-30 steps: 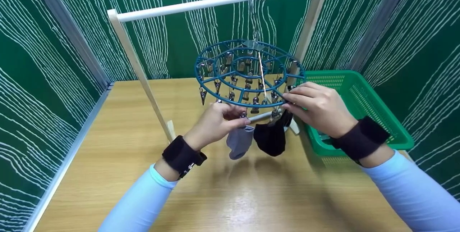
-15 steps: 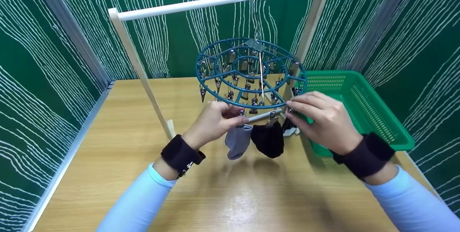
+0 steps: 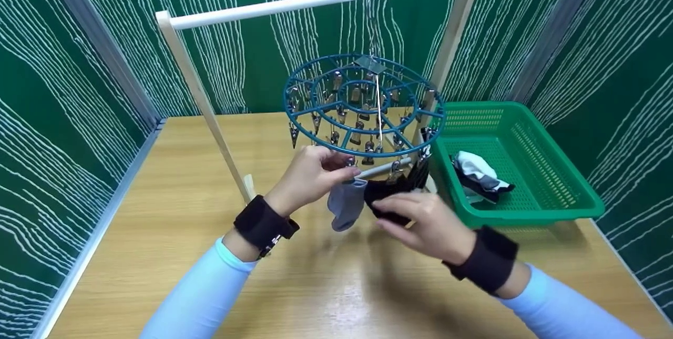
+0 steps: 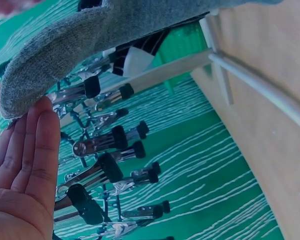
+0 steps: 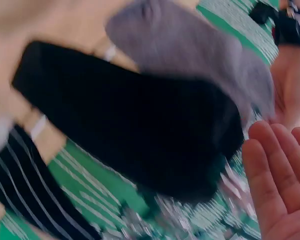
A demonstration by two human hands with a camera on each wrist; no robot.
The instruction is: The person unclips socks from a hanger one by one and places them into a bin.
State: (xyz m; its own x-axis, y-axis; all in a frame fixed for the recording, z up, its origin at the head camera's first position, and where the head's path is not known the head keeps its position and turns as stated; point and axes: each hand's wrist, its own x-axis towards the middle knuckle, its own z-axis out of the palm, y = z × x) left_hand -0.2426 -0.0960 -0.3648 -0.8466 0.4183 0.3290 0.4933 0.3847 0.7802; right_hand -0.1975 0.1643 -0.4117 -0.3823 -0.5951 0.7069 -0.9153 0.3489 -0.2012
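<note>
The left hand (image 3: 315, 176) has its thumb and fingers closed together in a pinch at the upper edge of the grey sock (image 3: 347, 205), just where a clip (image 3: 350, 162) is; this sock hangs below the fingertips; the right hand (image 3: 428, 226) has its fingers loosely extended, with the thumb apart, and grips nothing; the black sock (image 3: 386, 189) hangs just behind its fingertips, and whether they touch I cannot tell; near it, farther from the left hand, hangs a striped sock (image 5: 27, 185); directly above both hands is the round blue hanger (image 3: 384, 154) with many clips; to the right of the right hand stands the green basket (image 3: 536, 217), with white and dark cloth (image 3: 476, 168) inside; beyond the hands, the rack (image 3: 273, 9) carries the hanger.
</note>
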